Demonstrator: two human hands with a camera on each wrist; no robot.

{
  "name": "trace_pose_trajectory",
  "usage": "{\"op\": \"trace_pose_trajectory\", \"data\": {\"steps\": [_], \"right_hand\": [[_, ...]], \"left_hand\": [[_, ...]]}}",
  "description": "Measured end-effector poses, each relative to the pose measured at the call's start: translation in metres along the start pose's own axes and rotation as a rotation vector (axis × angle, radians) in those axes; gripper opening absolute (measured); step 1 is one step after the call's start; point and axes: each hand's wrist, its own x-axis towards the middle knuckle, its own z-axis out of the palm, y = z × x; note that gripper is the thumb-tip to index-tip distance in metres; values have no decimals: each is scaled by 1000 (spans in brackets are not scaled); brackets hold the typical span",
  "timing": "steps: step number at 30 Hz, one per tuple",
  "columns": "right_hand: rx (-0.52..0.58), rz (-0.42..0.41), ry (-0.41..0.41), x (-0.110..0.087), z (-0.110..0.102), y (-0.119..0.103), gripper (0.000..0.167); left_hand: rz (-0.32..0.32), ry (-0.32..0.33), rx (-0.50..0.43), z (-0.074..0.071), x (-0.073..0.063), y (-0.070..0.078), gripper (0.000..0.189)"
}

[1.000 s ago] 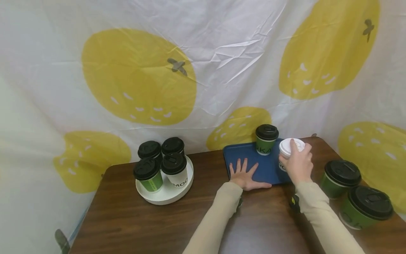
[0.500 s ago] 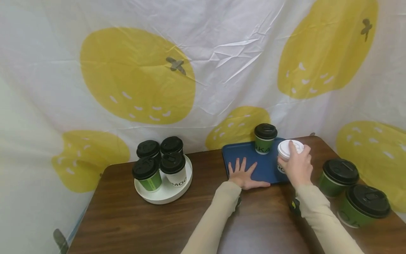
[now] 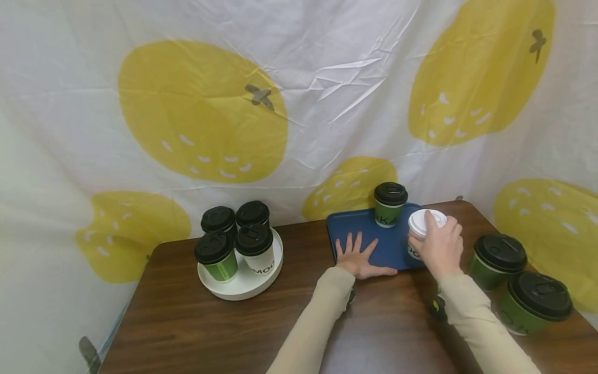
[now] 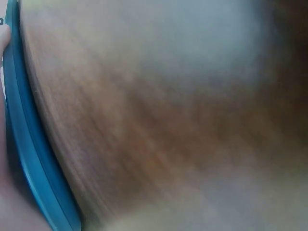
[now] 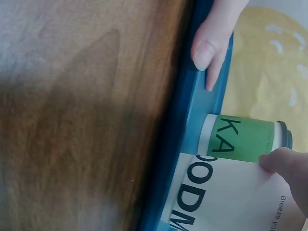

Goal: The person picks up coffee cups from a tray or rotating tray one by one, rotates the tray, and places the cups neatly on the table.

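Observation:
My left hand (image 3: 357, 259) lies with fingers spread on the near left part of a blue tray (image 3: 341, 221), thumb along its front edge. My right hand (image 3: 441, 244) grips a white paper coffee cup (image 5: 231, 192) with a white lid (image 3: 419, 222), from above and the right. The cup is upright at the tray's right end; its thumb side shows in the right wrist view. Behind it on the tray stands a green paper cup (image 3: 386, 214) with a black lid. The left wrist view catches just the tray's edge (image 4: 29, 139) and part of the hand.
To the left, a round white tray (image 3: 238, 292) holds several black-lidded cups. Two larger green cups with black lids (image 3: 500, 254) stand near the right edge of the wooden table (image 3: 224, 332). A fruit-print cloth (image 3: 299, 93) hangs behind.
My right hand and the white cup have come down slightly. The left hand keeps its place on the blue tray, and the other cups have not moved.

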Motion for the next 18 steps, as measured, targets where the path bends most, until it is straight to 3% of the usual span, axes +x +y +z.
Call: {"op": "trace_pose_trajectory", "data": {"steps": [13,18], "right_hand": [[28,-59,-43,4,-5,5,76],[36,-143,3,2,-8,8,77]], "left_hand": [[3,-6,-5,0,1,1,103],[3,-9,-26,-2,1,-1,103]]}}
